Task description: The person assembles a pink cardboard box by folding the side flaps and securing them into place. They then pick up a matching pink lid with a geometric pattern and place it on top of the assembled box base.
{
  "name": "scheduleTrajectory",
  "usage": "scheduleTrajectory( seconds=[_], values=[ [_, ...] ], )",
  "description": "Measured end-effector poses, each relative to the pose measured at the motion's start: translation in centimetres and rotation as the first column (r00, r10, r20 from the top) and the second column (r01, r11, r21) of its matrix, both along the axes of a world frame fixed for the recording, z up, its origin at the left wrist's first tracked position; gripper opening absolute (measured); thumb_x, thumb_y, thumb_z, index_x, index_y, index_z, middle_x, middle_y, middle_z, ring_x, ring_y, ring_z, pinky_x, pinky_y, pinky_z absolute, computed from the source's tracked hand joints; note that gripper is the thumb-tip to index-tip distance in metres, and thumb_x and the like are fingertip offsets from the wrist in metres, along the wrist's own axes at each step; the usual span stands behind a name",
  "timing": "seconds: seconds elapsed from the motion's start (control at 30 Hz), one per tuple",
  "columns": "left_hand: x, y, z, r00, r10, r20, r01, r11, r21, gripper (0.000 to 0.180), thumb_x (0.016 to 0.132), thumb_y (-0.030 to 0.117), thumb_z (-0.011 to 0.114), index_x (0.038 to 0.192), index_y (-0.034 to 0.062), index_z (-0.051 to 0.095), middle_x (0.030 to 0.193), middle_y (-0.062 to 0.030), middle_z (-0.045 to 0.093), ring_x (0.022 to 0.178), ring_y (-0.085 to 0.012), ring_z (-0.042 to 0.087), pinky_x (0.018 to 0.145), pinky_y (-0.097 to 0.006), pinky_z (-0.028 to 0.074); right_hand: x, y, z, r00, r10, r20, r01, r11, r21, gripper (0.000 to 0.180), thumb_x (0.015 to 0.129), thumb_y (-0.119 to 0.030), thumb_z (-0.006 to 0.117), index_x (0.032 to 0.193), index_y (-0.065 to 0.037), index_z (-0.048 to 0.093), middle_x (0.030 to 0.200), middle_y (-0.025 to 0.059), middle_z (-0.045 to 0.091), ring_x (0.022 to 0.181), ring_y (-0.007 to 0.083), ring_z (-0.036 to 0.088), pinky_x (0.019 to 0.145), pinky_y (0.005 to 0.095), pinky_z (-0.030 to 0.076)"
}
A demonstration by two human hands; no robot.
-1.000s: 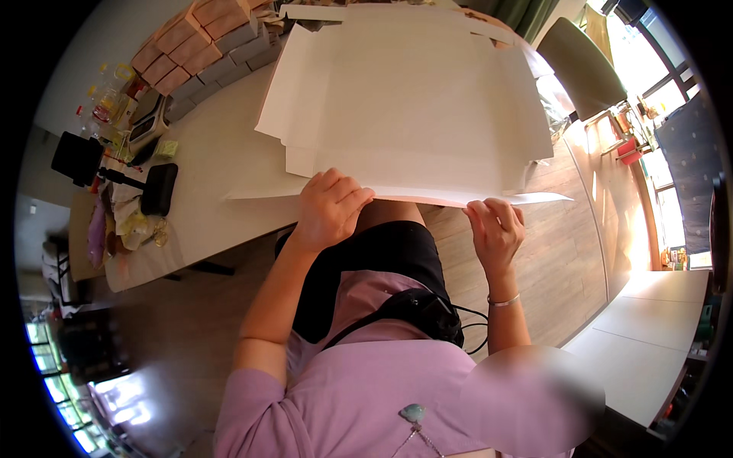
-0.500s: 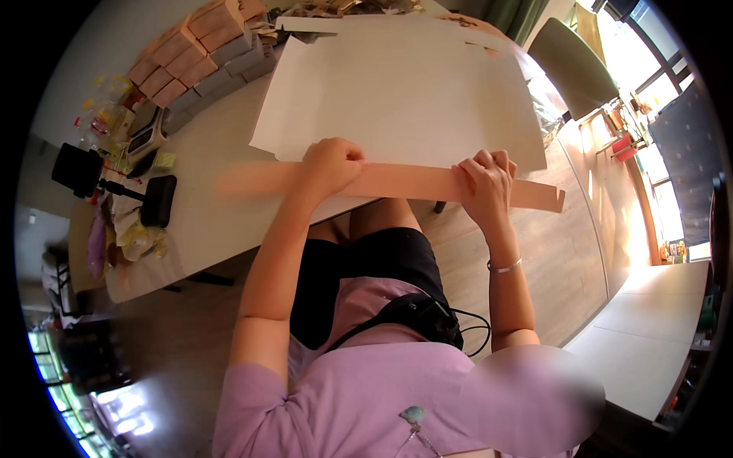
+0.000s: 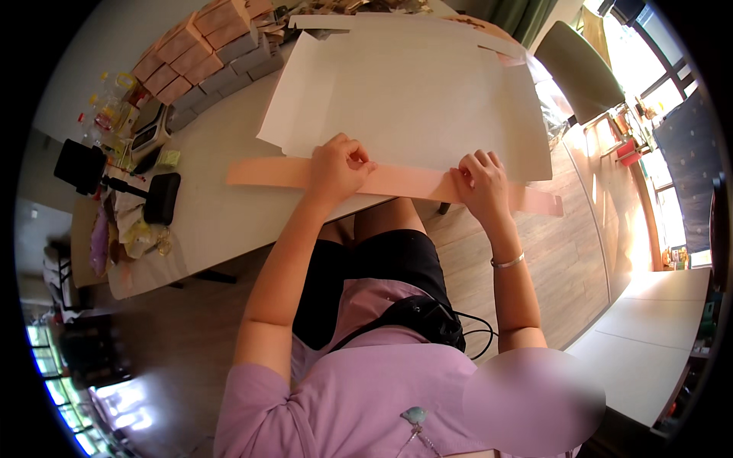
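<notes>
Pink flap [image 3: 405, 182] got turned up into view since a second ago, along the near edge of the white sheet [image 3: 435, 91] on the pale worktop [image 3: 206, 210], left hand [image 3: 340, 166] and right hand [image 3: 482, 183] both with a pinching grip on it, stacked boxes [image 3: 187, 57] far left, wood floor [image 3: 561, 244] right

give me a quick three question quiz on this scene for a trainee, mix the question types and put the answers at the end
1. True or false: the left hand and the right hand are both at the peach flap along the near side of the white sheet.

2. Where is the bracelet worn?
A) left wrist
B) right wrist
C) both wrists

3. Fill in one word: the stacked boxes stand to the ____ of the white sheet, as the person sees it.

Key: 1. True; 2. B; 3. left
</notes>
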State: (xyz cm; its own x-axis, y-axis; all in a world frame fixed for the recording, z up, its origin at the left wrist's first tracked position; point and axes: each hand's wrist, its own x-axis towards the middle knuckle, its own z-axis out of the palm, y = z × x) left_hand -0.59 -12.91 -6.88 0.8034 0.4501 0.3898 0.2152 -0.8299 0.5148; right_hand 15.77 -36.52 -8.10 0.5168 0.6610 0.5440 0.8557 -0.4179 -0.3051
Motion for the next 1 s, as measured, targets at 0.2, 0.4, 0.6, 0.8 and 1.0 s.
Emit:
scheduleTrajectory(
  seconds=[0.2, 0.4, 0.6, 0.8, 1.0],
  values=[
    [-0.6, 0.4, -0.4, 0.999, -0.026, 0.034, 0.024, 0.997, 0.071, 0.021, 0.069, 0.025, 0.088, 0.074, 0.0112, 0.074, 0.078, 0.0008, 0.064, 0.083, -0.0216, 0.058, 0.085, -0.038, 0.043, -1.5, -1.2, 1.0, 0.987, 0.085, 0.135, -0.069, 0.991, -0.118, 0.018, 0.078, -0.015, 0.076, 0.087, -0.008, 0.063, 0.084, 0.0036, 0.058, 0.085, 0.0252, 0.058, 0.076, 0.0389, 0.047],
    [-2.4, -0.3, 1.0, 0.968, -0.233, 0.093, 0.197, 0.935, 0.296, 0.036, 0.064, 0.037, 0.089, 0.084, 0.0097, 0.075, 0.079, -0.0001, 0.065, 0.085, -0.0226, 0.06, 0.081, -0.038, 0.048, -2.6, -3.2, 1.8, 0.959, 0.144, 0.244, -0.105, 0.981, -0.164, 0.019, 0.078, -0.005, 0.071, 0.096, -0.007, 0.067, 0.093, 0.0044, 0.063, 0.091, 0.0248, 0.062, 0.08, 0.0385, 0.048],
    [-2.9, 0.8, 1.6, 0.932, -0.357, -0.055, 0.354, 0.873, 0.337, 0.035, 0.071, 0.037, 0.084, 0.09, 0.0092, 0.073, 0.082, -0.0053, 0.066, 0.084, -0.0277, 0.063, 0.073, -0.039, 0.05, -0.1, -3.8, 4.9, 0.967, 0.211, -0.144, -0.24, 0.943, -0.228, 0.019, 0.079, 0.003, 0.062, 0.094, -0.005, 0.069, 0.086, 0.011, 0.065, 0.09, 0.0332, 0.063, 0.079, 0.0419, 0.049],
    [-0.5, 1.9, 4.2, 0.869, -0.328, -0.369, 0.395, 0.911, 0.119, 0.033, 0.076, 0.033, 0.082, 0.082, 0.0061, 0.063, 0.085, -0.0107, 0.067, 0.086, -0.0342, 0.064, 0.074, -0.044, 0.05, 4.6, -1.8, 5.9, 0.898, 0.267, -0.351, -0.397, 0.836, -0.38, 0.015, 0.081, -0.009, 0.071, 0.093, -0.001, 0.064, 0.085, 0.0175, 0.063, 0.084, 0.0397, 0.061, 0.074, 0.045, 0.049],
    [0.5, 2.3, 3.6, 0.844, -0.375, -0.384, 0.466, 0.866, 0.179, 0.038, 0.076, 0.037, 0.082, 0.082, 0.0057, 0.062, 0.085, -0.0099, 0.065, 0.086, -0.0342, 0.065, 0.074, -0.045, 0.051, 3.2, -0.6, 6.8, 0.943, 0.21, -0.258, -0.316, 0.806, -0.5, 0.038, 0.076, -0.033, 0.081, 0.09, -0.003, 0.062, 0.086, 0.0148, 0.066, 0.09, 0.0366, 0.064, 0.077, 0.0453, 0.05]
  ],
)
